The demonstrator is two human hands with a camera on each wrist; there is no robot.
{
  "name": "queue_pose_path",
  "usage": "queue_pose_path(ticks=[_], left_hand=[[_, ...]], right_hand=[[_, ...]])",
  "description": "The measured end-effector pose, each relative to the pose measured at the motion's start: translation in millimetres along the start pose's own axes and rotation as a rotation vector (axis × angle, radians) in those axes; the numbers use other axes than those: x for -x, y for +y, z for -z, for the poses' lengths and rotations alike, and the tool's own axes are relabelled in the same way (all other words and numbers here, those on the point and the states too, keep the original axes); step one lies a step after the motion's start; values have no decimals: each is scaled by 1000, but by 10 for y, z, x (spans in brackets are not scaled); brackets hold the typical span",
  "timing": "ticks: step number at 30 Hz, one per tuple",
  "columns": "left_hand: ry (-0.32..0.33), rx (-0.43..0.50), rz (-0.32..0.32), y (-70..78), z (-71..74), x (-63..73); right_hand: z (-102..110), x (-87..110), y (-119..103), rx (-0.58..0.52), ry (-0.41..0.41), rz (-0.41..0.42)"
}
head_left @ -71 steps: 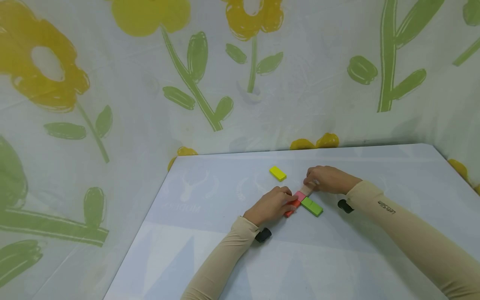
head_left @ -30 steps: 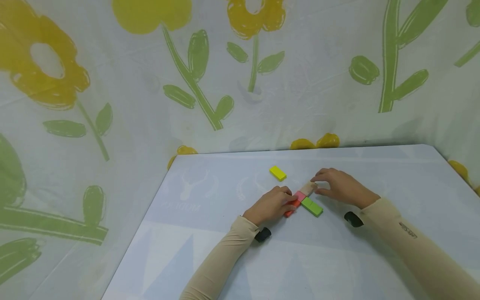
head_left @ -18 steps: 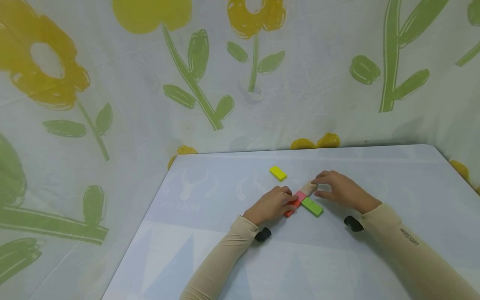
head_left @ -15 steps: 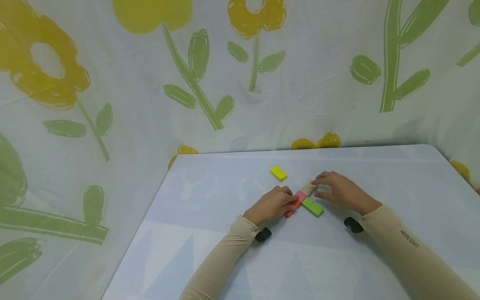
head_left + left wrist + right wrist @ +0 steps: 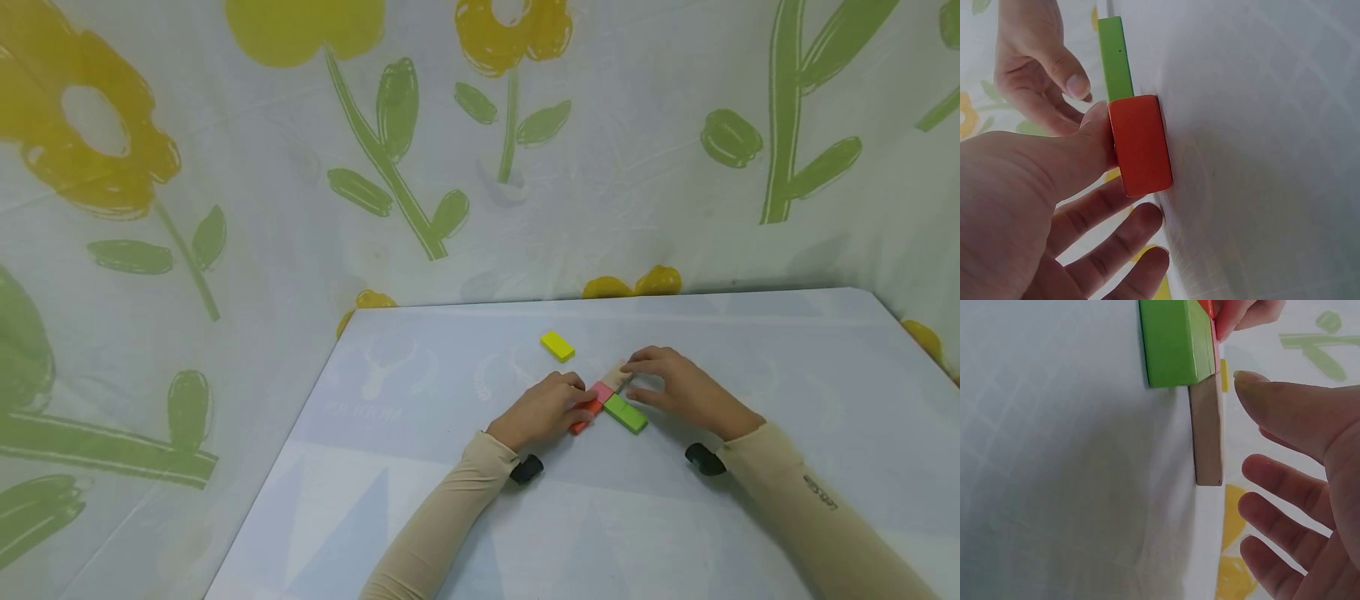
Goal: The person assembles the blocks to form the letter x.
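Flat wooden blocks lie in a slanting row on the table. My left hand (image 5: 536, 412) pinches the red block (image 5: 1141, 147) between thumb and fingers, at the row's near end. Beyond it comes a pink block (image 5: 602, 392), partly under my fingers, then a plain wood block (image 5: 617, 377). A green block (image 5: 626, 414) sticks out sideways to the right from the row, beside the pink one. My right hand (image 5: 686, 390) hovers just right of the plain wood block, fingers loosely spread and holding nothing; the right wrist view shows a gap between fingertips and block.
A yellow block (image 5: 558, 346) lies apart, farther back and left of the row. The pale printed table (image 5: 420, 500) ends at a flower-patterned cloth (image 5: 600, 183) behind and to the left.
My right hand held the plain wood block 2.4 s ago, then let go and drew back to the right. Lately it has dipped slightly toward me. The left hand stays on the red block.
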State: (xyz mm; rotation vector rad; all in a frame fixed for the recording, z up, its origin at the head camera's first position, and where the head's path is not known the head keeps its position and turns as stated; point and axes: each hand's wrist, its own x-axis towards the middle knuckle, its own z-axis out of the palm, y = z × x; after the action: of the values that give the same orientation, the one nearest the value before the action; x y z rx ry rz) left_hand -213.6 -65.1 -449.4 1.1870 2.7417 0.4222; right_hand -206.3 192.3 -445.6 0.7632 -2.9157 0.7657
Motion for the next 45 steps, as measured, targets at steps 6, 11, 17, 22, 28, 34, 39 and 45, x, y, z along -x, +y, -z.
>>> queue_pose_path(ticks=[6, 11, 17, 22, 28, 34, 39, 45], left_hand=[[1, -6, -3, 2, -9, 6], [5, -4, -9, 0, -11, 1], [5, -2, -5, 1, 8, 2], [2, -6, -2, -9, 1, -7], [4, -9, -3, -18, -3, -14], [17, -21, -20, -16, -5, -9], [19, -22, -16, -17, -10, -11], [13, -19, -12, -22, -14, -16]], right_hand=[[-41, 30, 5, -24, 7, 16], [-66, 48, 13, -44, 23, 51], [-84, 37, 21, -61, 37, 76], [-117, 20, 17, -37, 54, 145], [-140, 25, 2, -3, 64, 171], [-155, 29, -4, 13, 72, 176], [-165, 37, 4, 18, 70, 187], [-176, 43, 13, 10, 73, 187]])
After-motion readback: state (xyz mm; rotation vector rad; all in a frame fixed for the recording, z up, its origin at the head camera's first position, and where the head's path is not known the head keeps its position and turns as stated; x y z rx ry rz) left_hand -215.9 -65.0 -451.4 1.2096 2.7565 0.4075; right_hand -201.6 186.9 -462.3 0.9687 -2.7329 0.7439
